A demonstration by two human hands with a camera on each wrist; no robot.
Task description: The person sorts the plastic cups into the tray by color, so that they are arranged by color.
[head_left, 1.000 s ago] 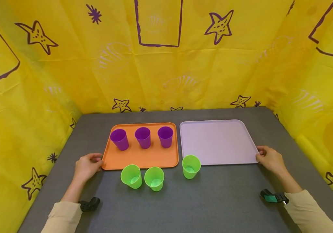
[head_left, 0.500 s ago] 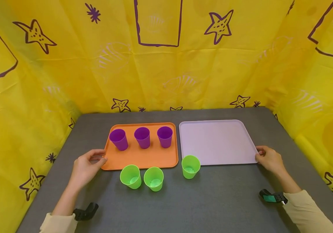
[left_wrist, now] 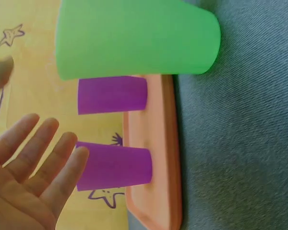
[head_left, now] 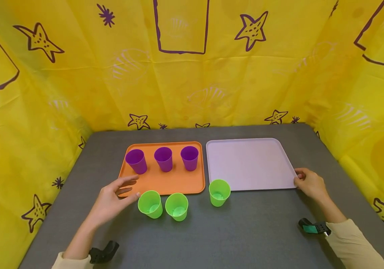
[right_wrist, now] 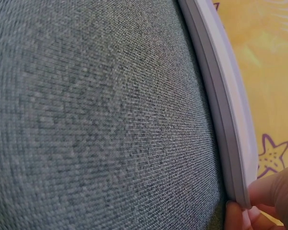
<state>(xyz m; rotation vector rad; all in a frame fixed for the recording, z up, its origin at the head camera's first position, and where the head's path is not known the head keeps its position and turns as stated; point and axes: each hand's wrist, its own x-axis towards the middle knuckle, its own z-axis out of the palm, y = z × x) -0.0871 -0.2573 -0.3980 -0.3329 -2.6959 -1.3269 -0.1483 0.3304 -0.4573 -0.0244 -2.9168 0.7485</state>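
L hand (head_left: 112, 199) splayed nr orange tray (head_left: 176, 183) w/ 3 cups (head_left: 164, 161); R hand (head_left: 311, 183) pinches lilac tray (head_left: 250, 165).

The left hand (head_left: 112, 200) partly hides the orange tray (head_left: 168, 184) at its eight-o'clock corner in the head view. Wrist-view edges crop the lime-green cup (left_wrist: 134, 38) at twelve o'clock, the right hand (right_wrist: 276, 199) at four and the lilac tray (right_wrist: 229, 112) at one.

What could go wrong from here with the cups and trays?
The left hand is right beside the leftmost green cup, so it might tip that cup or knock it into the second green cup close by. The right hand grips a near corner of the lilac tray; if that shifts, the tray could bump the third green cup, by its other near corner.
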